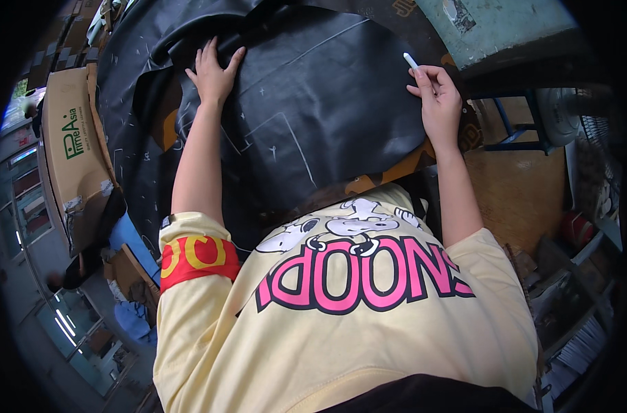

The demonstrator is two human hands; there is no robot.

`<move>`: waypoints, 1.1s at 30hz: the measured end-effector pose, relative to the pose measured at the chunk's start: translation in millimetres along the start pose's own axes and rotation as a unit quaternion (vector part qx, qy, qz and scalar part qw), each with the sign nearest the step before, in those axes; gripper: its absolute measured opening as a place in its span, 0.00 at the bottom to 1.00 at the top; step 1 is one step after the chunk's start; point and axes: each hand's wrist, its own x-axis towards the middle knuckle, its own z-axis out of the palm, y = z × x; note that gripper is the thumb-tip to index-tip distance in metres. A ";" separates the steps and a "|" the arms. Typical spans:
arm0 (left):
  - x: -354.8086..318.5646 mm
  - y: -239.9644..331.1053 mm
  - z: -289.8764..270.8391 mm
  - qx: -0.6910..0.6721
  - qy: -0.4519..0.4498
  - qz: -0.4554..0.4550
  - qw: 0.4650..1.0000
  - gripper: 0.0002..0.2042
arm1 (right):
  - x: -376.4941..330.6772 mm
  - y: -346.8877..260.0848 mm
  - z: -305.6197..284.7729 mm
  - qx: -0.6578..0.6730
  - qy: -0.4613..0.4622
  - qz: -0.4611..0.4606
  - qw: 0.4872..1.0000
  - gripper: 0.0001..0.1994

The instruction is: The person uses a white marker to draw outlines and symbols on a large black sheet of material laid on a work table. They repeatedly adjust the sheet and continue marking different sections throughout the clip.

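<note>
A large black leather-like sheet (327, 89) lies spread in front of me, with thin white lines and small crosses drawn on it. My left hand (215, 77) rests flat on its left part, fingers spread, beside a raised fold. Over the right edge of the sheet, my right hand (440, 103) pinches a white chalk stick (410, 60) between thumb and fingers. The stick's tapered end points up and to the left, apart from the drawn lines. Under the sheet's near edge, a dark board with orange print (389, 171) shows.
At left stands a tall cardboard box (71, 158), with people in dark clothes beyond it. A pale green surface (495, 31) is at the far right. Below it are a blue metal frame (533, 124), a fan (559, 117) and a brown board (513, 196).
</note>
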 end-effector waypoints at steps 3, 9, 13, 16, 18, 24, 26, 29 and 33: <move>-15.1 24.7 -5.2 -0.042 0.075 -0.013 0.996 0.39 | 5.6 1.7 -0.3 0.034 0.001 0.010 0.999 0.11; -83.1 117.3 -31.2 -0.095 -0.058 0.097 0.989 0.28 | 7.2 -1.2 -3.6 0.048 0.009 0.022 0.999 0.10; -92.3 122.4 -29.7 -0.057 -0.161 0.072 0.983 0.52 | 12.7 -7.5 5.2 -0.028 0.051 -0.080 0.995 0.11; -89.6 119.8 -29.8 -0.047 -0.188 0.080 0.978 0.59 | 13.0 -17.9 18.9 -0.053 0.012 -0.057 0.997 0.11; -89.2 121.1 -32.7 -0.049 -0.201 0.072 0.976 0.59 | 11.6 -30.4 26.9 -0.143 -0.046 -0.070 0.986 0.11; -90.1 121.0 -32.6 -0.060 -0.201 0.065 0.976 0.60 | 10.9 -61.8 63.4 -0.210 -0.163 -0.121 0.956 0.11; -90.1 121.6 -33.6 -0.060 -0.200 0.065 0.976 0.60 | 16.5 -47.0 79.2 -0.121 -0.162 -0.108 0.973 0.11; -88.5 121.9 -32.3 -0.061 -0.195 0.070 0.976 0.59 | 32.2 -3.7 95.0 0.024 -0.144 -0.018 0.989 0.10; -91.3 119.5 -29.3 -0.062 -0.189 0.066 0.978 0.59 | 44.9 10.5 62.7 0.175 -0.058 0.019 0.983 0.08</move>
